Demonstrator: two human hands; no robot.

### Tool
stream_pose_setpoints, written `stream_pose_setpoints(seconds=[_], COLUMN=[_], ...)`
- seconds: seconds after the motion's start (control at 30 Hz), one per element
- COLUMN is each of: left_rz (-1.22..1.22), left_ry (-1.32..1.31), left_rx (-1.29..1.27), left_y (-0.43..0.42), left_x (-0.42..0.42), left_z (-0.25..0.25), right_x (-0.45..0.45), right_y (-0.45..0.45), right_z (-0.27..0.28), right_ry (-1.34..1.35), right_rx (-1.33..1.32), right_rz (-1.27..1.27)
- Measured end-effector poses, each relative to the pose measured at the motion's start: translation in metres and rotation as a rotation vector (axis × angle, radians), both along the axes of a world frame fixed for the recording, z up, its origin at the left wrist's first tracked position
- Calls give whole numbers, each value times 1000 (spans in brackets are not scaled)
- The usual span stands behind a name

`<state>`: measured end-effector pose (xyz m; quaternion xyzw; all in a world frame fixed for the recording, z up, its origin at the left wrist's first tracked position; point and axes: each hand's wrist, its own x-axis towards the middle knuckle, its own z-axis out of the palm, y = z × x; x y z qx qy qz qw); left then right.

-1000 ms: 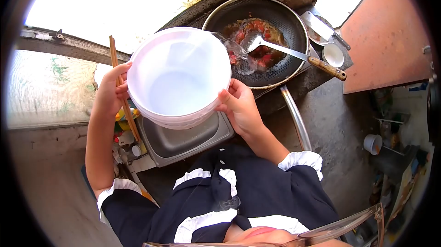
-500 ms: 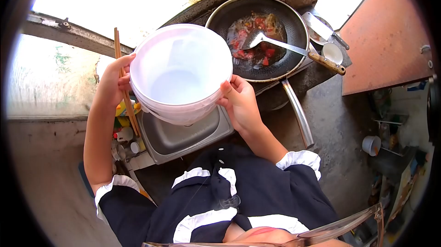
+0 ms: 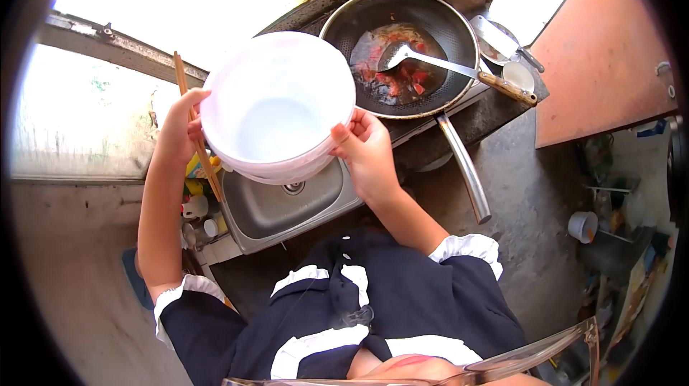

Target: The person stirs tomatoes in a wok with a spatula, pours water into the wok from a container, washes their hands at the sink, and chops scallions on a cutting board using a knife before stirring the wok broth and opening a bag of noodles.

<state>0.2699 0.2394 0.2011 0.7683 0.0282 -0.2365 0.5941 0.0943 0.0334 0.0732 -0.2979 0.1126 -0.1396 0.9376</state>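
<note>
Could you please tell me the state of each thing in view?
White plastic tub: held by left hand and right hand; contents unclear.
Brown wooden chopsticks: held in left hand.
Round black wok: uncovered, holding red pieces and liquid.
Wooden-handled metal utensil: resting in wok.
Silver metal cleaver: lying beside wok.
Grey steel sink: partly hidden, drain visible.

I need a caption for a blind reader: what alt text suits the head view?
A left hand and right hand hold a tub above a sink, the left also gripping chopsticks. Nearby, a ladle rests in a wok of red food.
</note>
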Motion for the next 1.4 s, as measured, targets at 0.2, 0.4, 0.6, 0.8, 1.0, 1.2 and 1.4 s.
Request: stream_pose_setpoints(seconds=[0.2,0.4,0.6,0.8,1.0,1.2,1.4], left_rz=[14,89,131,126,113,105,146], left_ry=[-131,-122,-122,-99,-85,-51,2], left_rx=[29,-19,21,38,32,-55,-113], left_y=[32,61,84,111,123,111,82], left_x=[-10,-37,-71,-82,-86,-88,-83], left_z=[-11,-12,-9,-13,-19,-15,-2], right_x=[-14,-25,-37,-43,-43,-37,-26], right_y=[23,51,75,91,91,76,47], right_z=[5,9,10,4,5,4,11], right_ry=[-50,-63,-15,11,25,33,17], right_rx=[-104,-207,-244,-219,-170,-155,-73], right_rz=[-1,3,59,123,172,157,140])
